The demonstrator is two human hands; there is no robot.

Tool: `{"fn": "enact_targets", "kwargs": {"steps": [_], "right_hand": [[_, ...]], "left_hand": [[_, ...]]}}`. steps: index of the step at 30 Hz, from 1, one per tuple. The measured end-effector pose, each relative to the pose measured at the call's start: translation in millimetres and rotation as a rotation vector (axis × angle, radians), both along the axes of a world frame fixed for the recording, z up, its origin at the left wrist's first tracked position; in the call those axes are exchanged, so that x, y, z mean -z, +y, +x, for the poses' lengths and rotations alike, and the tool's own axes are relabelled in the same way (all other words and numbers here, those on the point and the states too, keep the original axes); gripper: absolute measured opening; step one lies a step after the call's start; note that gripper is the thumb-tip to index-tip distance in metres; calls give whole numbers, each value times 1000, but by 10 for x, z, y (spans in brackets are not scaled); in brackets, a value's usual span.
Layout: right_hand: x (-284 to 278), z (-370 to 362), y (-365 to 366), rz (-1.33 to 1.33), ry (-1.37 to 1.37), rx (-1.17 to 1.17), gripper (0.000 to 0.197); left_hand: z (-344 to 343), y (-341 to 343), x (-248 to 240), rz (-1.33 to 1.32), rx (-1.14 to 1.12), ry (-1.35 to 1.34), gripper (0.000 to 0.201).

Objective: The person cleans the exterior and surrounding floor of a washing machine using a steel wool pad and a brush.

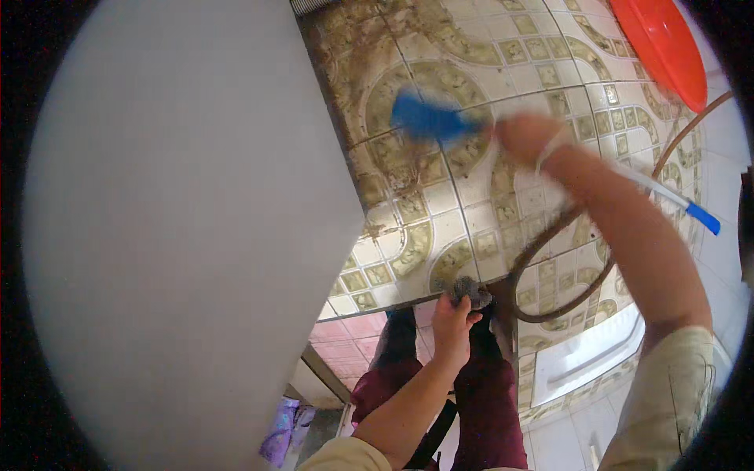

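My right hand is closed around the handle of a blue-headed brush over the tiled floor. Motion smears the brush head, so I cannot tell whether it touches the tiles. Its white handle runs back behind my forearm to a blue end. Lower down, near a dark edge in the floor, my left hand grips a grey scouring pad that looks like steel wool. Brown grime stains the patterned tiles to the left of the brush and farther off.
A broad pale panel fills the left side. A brown hose loops across the floor on the right, near a white ceramic floor fixture. At the far right is a red basin. Pink tiles lie below the dark edge.
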State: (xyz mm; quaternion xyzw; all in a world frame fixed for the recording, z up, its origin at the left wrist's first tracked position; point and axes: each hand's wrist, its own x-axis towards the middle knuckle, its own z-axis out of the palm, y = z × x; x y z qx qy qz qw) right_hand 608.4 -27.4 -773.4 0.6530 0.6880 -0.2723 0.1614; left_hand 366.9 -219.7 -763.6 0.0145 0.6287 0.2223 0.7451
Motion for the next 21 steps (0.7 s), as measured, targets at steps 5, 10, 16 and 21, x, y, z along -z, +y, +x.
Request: {"fn": "enact_targets", "kwargs": {"steps": [5,10,16,21], "right_hand": [[-166,346,338,-28,-148,252,42],[-255,-417,-809,-325,-87,-121,39],[-386,-450,145,-99,-7,100,40],[-259,-943,-848,-328,192,-10,42]], "left_hand": [[100,-64,-10,-16,22,-9,20],[37,45,-21,-19,-80,91,19],[185,-145,22,-18,-30,83,18],[-64,-109,112,-1,-53,121,16]]}}
